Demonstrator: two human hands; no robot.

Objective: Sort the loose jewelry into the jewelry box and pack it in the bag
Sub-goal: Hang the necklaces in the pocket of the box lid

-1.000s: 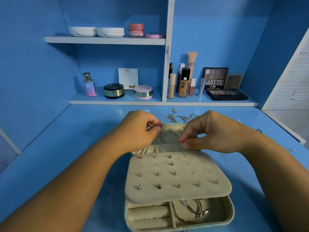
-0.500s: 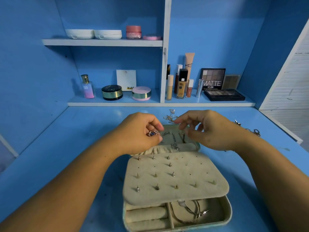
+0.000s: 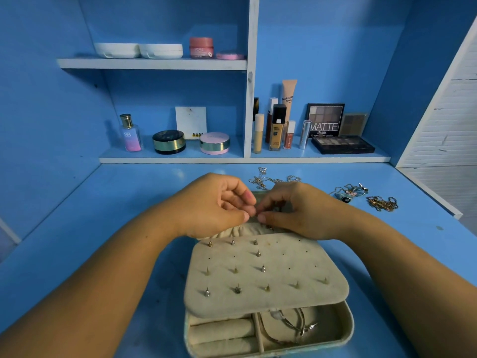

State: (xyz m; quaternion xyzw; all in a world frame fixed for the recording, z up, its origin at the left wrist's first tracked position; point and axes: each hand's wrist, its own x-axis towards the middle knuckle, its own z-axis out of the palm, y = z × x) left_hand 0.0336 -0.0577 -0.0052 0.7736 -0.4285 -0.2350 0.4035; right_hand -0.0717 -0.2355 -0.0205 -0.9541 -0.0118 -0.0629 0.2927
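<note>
An open beige jewelry box lies on the blue desk in front of me. Its stud panel, dotted with several earrings, covers most of the tray. A silver bangle lies in the tray's right compartment. My left hand and my right hand meet fingertip to fingertip over the lid's pocket. Both pinch a small ring that is almost hidden between them. Loose chains lie just behind the box. More rings and pendants and a gold chain lie at the right.
Cosmetics line the lower shelf: a perfume bottle, compacts, foundation bottles and eyeshadow palettes. White cases and a pink jar stand on the upper shelf. A white slatted panel borders the desk at the right.
My right hand has come back from the chains behind the box to my left hand's fingertips. The blue-stoned ring that showed in my left hand is now covered by both hands' fingers.
</note>
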